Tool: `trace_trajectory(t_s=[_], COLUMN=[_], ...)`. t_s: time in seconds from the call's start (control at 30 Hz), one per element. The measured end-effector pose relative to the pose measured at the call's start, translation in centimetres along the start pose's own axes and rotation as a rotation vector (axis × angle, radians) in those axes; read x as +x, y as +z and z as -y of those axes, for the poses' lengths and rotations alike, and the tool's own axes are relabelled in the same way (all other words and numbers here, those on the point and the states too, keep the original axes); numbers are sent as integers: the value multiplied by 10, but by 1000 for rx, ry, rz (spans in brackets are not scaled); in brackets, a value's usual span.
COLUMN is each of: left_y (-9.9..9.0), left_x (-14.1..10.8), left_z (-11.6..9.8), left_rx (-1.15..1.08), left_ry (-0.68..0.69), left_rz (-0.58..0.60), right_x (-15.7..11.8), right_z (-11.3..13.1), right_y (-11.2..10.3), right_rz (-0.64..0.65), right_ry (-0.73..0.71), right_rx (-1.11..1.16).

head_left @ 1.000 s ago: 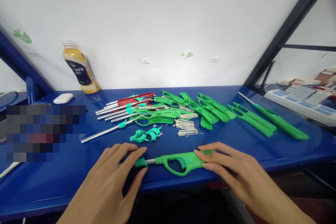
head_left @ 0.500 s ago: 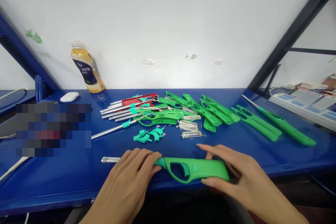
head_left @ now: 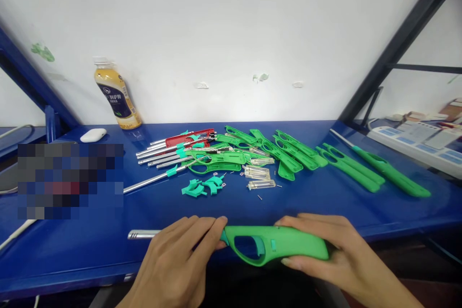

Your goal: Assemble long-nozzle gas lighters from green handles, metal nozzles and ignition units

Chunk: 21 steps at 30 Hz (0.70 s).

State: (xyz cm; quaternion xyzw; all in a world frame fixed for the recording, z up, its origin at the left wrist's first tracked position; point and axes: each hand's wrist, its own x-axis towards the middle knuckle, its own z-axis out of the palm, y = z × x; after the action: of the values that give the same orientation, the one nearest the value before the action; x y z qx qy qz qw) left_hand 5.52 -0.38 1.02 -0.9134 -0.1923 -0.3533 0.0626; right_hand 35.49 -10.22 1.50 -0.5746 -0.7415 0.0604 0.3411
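Head view is showing the green lighter (head_left: pixel 296 238) spanning your left grip (head_left: pixel 182 252) and right grip (head_left: pixel 335 248); the left is wrapping closed around its metal tube (head_left: pixel 143 235), the right is clasping its handle (head_left: pixel 308 244). Beyond both, teal pieces (head_left: pixel 195 188), clear cartridges (head_left: pixel 262 184) and green shells (head_left: pixel 284 155) are lying on the blue surface (head_left: pixel 314 195).

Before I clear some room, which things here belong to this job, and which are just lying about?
Likely the job's:
green lighter, held
green shells
red shell
metal tubes
teal pieces
clear tanks

Apparently just lying about:
drink bottle
white case
white cable
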Motion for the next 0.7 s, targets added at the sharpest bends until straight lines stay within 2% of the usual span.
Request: trace_trajectory(t_s=[0.1,0.23,0.43,0.6,0.7], left_y=[1,1,-7,-15,-15], left_x=[-4,-8,-6,-9,-10], left_z=[-3,-4,14,23,23], left_rx=[126,175,92,86,73], left_ry=[27,61,-29,-145,-177], left_rz=[-3,-8,29,-89,-57], right_x=[5,7,11,13,11], right_z=[5,8,13,12,6], right_y=[-4,-8,2,2,5], right_rz=[97,133,-27,-49,-49], right_ry=[32,47,46,9,-38], right_rx=[65,109,58,108,92])
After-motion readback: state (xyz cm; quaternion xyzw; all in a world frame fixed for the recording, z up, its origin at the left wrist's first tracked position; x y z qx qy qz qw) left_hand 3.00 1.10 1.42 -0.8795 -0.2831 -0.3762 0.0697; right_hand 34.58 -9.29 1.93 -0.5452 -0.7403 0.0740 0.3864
